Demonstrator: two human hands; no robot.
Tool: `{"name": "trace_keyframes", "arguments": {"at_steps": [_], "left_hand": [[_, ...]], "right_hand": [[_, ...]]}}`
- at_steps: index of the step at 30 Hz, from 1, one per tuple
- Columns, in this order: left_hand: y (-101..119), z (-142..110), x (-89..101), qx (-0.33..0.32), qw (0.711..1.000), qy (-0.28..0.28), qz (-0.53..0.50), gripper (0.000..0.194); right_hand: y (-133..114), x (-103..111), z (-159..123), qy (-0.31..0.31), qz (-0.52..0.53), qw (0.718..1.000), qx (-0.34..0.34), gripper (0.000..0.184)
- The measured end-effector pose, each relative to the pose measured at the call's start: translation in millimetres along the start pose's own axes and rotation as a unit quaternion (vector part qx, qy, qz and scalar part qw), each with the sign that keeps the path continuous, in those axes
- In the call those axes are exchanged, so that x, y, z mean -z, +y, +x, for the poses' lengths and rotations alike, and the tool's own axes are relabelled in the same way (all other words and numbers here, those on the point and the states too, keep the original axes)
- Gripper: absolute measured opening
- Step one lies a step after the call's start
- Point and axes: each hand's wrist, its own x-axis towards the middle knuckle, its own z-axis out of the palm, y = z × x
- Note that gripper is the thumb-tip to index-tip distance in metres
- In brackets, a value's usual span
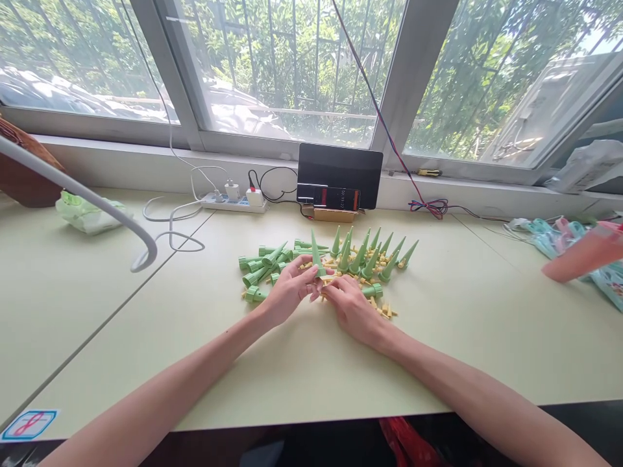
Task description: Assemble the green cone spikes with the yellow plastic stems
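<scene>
My left hand (287,290) is closed around a green plastic cone spike (316,256), whose point is up. Close beside the spike's base, my right hand (353,306) has its fingers pinched together. A small yellow plastic piece (329,277) shows at those fingertips, partly hidden by them. Left of my hands, more green spikes (263,259) lie in a loose heap on their sides. To the right and behind, several green spikes (359,253) stand upright with yellow pieces at their bases. Loose yellow pieces (387,310) are scattered by my right hand.
Behind the parts, a phone (335,197) leans against a black tablet-like screen (341,165). A power strip (236,203) with cables sits at the windowsill. A white curved bar (87,191) crosses the left side. A pink roll (584,251) and plastic packaging (559,239) lie at right.
</scene>
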Motion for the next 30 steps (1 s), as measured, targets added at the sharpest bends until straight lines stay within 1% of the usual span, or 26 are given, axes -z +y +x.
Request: {"name": "trace_keyframes", "arguments": {"at_steps": [3, 6, 9, 12, 16, 22, 30], "left_hand": [[0, 1, -0.1, 0.001, 1.000, -0.002, -0.004, 0.024], [2, 1, -0.7, 0.006, 1.000, 0.001, -0.001, 0.022], [3, 2, -0.9, 0.012, 1.000, 0.003, 0.004, 0.021], [3, 1, -0.8, 0.021, 1.000, -0.003, 0.017, 0.024], [0, 0, -1.0, 0.038, 0.999, -0.012, 0.021, 0.030], [-6, -2, -0.9, 0.066, 0.997, -0.035, 0.013, 0.028], [-9, -3, 2.0, 0.063, 0.994, -0.086, 0.006, 0.026]], "right_hand": [[0, 2, 0, 0.030, 0.020, 0.999, -0.023, 0.028], [0, 6, -1, 0.081, 0.042, 0.995, -0.046, 0.025], [-1, 9, -1, 0.142, 0.065, 0.985, -0.066, 0.020], [-2, 12, -1, 0.178, 0.099, 0.973, -0.104, 0.018], [-3, 12, -1, 0.190, 0.123, 0.964, -0.137, 0.016], [-4, 10, -2, 0.200, 0.135, 0.960, -0.144, 0.015], [-1, 10, -3, 0.199, 0.128, 0.959, -0.158, 0.015]]}}
